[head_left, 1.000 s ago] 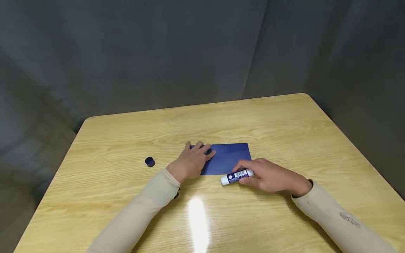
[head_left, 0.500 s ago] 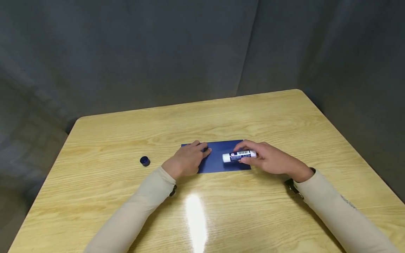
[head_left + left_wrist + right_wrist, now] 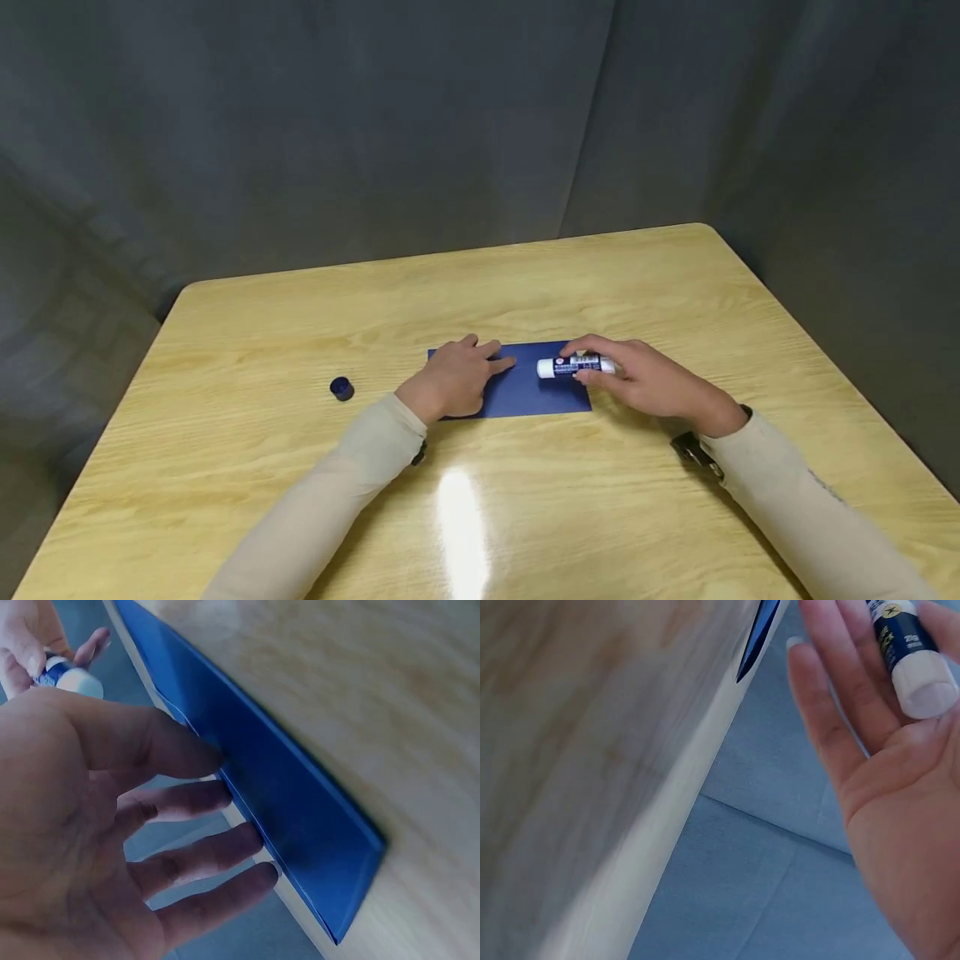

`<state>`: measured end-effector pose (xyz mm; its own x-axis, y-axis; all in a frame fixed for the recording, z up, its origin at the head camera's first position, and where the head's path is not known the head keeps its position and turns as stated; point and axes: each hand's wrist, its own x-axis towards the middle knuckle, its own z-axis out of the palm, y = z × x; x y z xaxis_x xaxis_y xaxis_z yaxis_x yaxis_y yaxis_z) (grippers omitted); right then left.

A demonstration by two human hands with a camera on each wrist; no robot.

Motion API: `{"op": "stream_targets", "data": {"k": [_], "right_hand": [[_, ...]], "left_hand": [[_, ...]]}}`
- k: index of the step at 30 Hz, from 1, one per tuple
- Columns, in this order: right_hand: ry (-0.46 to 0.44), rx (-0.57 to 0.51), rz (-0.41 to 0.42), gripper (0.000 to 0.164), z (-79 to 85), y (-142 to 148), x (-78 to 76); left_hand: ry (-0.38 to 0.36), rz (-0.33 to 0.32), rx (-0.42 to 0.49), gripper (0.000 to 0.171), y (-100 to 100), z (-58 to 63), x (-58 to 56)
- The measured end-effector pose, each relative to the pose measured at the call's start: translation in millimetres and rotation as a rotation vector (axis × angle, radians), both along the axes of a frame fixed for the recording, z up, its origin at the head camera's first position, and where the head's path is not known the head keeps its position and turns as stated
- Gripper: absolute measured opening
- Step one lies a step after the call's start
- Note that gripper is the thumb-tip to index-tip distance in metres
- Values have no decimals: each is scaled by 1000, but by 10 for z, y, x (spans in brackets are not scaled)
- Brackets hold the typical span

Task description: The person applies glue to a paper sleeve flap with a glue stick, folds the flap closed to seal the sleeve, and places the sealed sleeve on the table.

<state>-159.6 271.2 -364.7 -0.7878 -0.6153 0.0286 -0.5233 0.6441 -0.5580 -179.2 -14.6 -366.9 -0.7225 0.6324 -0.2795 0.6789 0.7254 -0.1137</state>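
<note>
A dark blue envelope lies flat on the table, its left part covered by my left hand. The fingers of that hand are spread, and in the left wrist view their tips rest on the envelope. My right hand holds a white and navy glue stick sideways between thumb and fingers, over the envelope's right half. The tube's white end points left. Its labelled body and the other white end show in the right wrist view.
A small dark blue cap sits on the wooden table to the left of the left hand. Dark grey curtains hang behind the table and at its sides. A bright reflection crosses the front of the tabletop.
My right hand has carried the glue stick from the envelope's front edge back over its right half. My left hand stays on the envelope, its fingers slightly shifted.
</note>
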Motion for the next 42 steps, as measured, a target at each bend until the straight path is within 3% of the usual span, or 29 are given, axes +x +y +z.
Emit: {"op": "stream_targets", "data": {"k": [5,10,16,20,23,31,42], "right_hand": [[11,29,0,29,-19,7,11],[-64,15,57,24,-10,23,15],[-106,45,76,23,13,29,21],[-106,49,99,22,18,10,7],[-89,51,108,21,21,-5,-4],[-80,77,95,19,19,-10,31],[-36,83,112,19,-26,-14,44]], "left_hand": [[11,20,-4,59,41,-7,20],[9,51,-21,60,138,30,11],[62,31,-137,64,339,42,7],[61,45,-197,64,408,43,1],[27,42,-178,63,421,52,-28],[-45,-76,-16,57,462,43,-117],[-3,-102,-80,54,699,11,-228]]}}
